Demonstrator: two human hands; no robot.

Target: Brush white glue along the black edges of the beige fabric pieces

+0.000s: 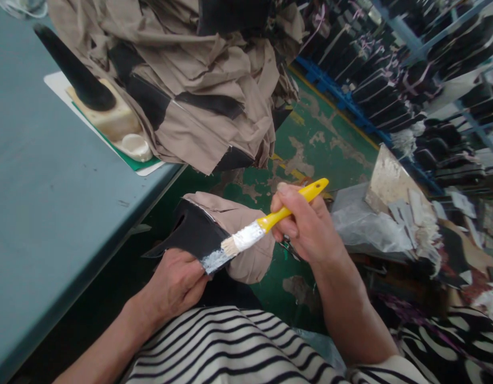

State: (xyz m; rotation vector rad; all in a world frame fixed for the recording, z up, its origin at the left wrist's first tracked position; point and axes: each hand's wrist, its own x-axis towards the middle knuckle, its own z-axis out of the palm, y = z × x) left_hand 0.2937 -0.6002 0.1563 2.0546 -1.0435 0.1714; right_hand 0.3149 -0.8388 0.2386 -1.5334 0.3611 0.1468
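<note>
Teal table [38, 186] carries a white mat [55, 83]; beige fabric heap [214, 90] overlaps it

brush [270, 220] yellow handle | shoe upper [214, 234] black, beige | table [42, 186] teal

Table [50, 202]: takes the whole 8 to 11 o'clock side, its edge running from centre down toward 7.
Cloth heap [206, 90]: on the table's far end at 12 o'clock, hanging over the edge.
Block [110, 117]: on a mat [56, 82] at 10 o'clock, tucked against the heap's left side.
Cone [72, 69]: stands on the block, tip leaning toward 10.
Cup [135, 145]: on the mat, at the block's 4 o'clock.
Cloth piece [238, 224]: dead centre, off the table, below the heap.
Left hand [176, 282]: at the piece's 7 o'clock, gripping its near edge.
Right hand [306, 226]: at the piece's 3 o'clock, wrapped round the brush [270, 220] handle.
Bristles: on the piece's near edge, just beside the left fingers.
Plastic bags [362, 224]: at 3 o'clock, behind the right hand.
Racks [410, 64]: far off at 1 to 2 o'clock, beyond the floor [322, 144].
</note>
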